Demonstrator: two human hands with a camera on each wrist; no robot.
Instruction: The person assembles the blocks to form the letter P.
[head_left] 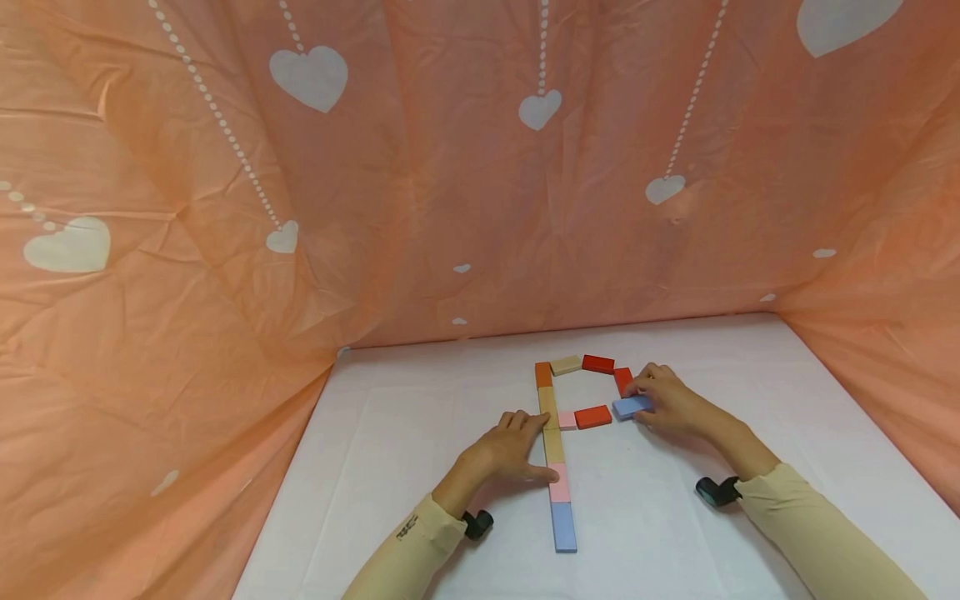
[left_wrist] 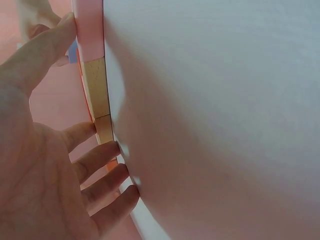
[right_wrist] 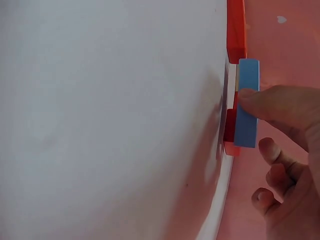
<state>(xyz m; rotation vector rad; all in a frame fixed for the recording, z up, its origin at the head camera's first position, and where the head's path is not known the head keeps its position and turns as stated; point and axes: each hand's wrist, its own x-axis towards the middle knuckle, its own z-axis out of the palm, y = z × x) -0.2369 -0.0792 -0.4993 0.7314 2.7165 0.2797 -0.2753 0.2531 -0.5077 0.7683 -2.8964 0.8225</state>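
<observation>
My right hand (head_left: 667, 400) pinches a blue block (right_wrist: 247, 120) just right of a red block (head_left: 593, 417) in the lower bar of a P-like outline. In the right wrist view the thumb lies on its side, the block slightly off the table. My left hand (head_left: 506, 450) has its fingers extended along the upright column; its thumb touches the pink block (head_left: 559, 483) and a fingertip the wooden block (head_left: 548, 407). A blue block (head_left: 564, 527) ends the column at the bottom, an orange block (head_left: 543, 374) at the top. A small pink block (head_left: 567, 421) joins column and bar.
A wooden block (head_left: 566, 365) and a red block (head_left: 598, 364) form the outline's top. Another red block (head_left: 623, 382) stands at its right, beside my right fingers. The white tabletop (head_left: 390, 425) meets a peach curtain (head_left: 450, 208) with white hearts.
</observation>
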